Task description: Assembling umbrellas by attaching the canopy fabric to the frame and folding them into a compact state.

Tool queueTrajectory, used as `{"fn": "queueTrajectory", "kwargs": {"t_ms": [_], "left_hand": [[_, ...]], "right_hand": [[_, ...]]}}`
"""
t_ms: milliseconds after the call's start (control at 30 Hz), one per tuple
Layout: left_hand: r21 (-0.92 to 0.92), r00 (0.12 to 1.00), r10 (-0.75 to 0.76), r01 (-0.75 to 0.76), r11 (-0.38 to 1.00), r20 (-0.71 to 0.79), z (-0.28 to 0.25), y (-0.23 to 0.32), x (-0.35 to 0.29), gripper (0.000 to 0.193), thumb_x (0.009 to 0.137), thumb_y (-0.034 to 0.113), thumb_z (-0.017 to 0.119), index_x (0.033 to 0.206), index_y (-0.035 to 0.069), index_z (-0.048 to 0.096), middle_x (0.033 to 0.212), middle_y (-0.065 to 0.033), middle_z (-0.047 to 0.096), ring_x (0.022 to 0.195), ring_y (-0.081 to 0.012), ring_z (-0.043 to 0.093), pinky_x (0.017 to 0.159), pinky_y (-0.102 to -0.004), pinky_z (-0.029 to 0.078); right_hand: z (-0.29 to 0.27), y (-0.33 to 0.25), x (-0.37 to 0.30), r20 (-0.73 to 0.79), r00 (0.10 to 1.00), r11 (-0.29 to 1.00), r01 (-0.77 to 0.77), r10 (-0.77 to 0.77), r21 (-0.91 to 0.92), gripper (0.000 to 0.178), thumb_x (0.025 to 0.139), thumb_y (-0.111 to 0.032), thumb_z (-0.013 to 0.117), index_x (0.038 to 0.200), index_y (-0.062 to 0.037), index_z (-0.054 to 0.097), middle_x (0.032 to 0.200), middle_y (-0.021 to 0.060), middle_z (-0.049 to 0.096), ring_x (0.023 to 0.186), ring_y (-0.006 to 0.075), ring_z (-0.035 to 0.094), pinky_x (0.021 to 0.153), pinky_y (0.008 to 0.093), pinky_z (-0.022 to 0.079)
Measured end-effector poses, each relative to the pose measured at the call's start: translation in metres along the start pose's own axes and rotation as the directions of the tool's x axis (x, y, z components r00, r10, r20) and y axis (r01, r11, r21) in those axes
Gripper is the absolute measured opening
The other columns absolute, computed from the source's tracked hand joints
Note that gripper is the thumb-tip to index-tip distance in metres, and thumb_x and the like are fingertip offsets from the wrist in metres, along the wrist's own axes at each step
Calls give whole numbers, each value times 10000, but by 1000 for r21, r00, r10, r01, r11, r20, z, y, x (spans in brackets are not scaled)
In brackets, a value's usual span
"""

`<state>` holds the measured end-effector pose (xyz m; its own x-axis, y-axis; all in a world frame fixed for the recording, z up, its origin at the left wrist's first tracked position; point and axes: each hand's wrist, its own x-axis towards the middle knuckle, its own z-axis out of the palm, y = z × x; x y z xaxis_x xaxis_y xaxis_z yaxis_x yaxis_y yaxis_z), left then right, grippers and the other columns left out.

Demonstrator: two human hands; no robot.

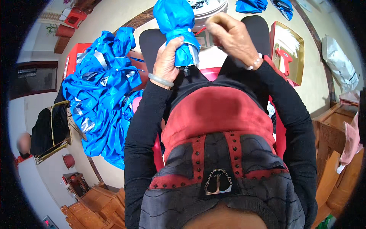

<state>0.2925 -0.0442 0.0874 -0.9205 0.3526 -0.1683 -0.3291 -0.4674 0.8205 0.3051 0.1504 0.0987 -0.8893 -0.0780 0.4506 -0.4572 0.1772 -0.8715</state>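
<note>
A blue folded umbrella with a silvery lining stands over my lap, its short black handle end pointing toward me. My left hand is closed around its lower part, the thumb lying across the blue cloth. Just right of the umbrella, apart from it, my right hand is raised with fingers curled and pinched together. Its fingertips are slightly blurred, and whatever they hold is hidden. A thin red strip shows between that hand and the umbrella.
A big heap of blue umbrellas with silver undersides lies at my left. Ahead stands a white tub; beyond it are folded blue umbrellas. On the right, an open box holds white strips and a red pistol-shaped tool. Wooden furniture stands nearby.
</note>
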Motion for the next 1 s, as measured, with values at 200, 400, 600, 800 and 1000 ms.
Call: {"fn": "queueTrajectory", "kwargs": {"t_ms": [200,400,600,800,1000], "left_hand": [[218,997,65,-72,973,39,12,-7,-5,420,788,170,631,1124,-30,479,978,-88,589,854,-154,593,783,-269,484],[145,989,50,-70,987,141,17,-5,-12,444,799,176,617,1155,-24,443,1018,-94,573,883,-161,588,800,-286,486],[210,989,9,-40,977,147,20,-6,-11,426,798,203,606,1132,-18,458,994,-103,579,871,-163,586,759,-281,483],[885,947,241,-292,362,214,5,-43,-1,369,728,204,656,986,-19,515,890,-137,596,818,-205,584,703,-321,468],[917,870,392,-375,135,298,9,-52,2,433,714,216,663,1049,-28,538,982,-190,568,940,-300,562,785,-383,459]], "right_hand": [[16,4,-6,74,997,1000,13,-13,0,141,881,-159,544,932,-28,548,729,1,528,629,68,501,551,205,424],[16,11,-4,92,996,998,-9,3,59,264,858,-210,586,1043,-35,518,873,17,547,762,84,525,657,205,434],[12,-10,-5,348,876,798,-460,334,389,583,818,-412,598,1222,-21,441,1096,59,530,997,131,507,858,285,416],[44,36,-30,386,800,388,-572,460,723,458,761,-202,698,1140,-39,500,1083,75,576,969,176,560,857,336,457],[38,70,-27,339,510,139,-689,791,712,350,738,-157,672,1035,-24,542,946,112,605,814,228,608,736,369,514]]}}
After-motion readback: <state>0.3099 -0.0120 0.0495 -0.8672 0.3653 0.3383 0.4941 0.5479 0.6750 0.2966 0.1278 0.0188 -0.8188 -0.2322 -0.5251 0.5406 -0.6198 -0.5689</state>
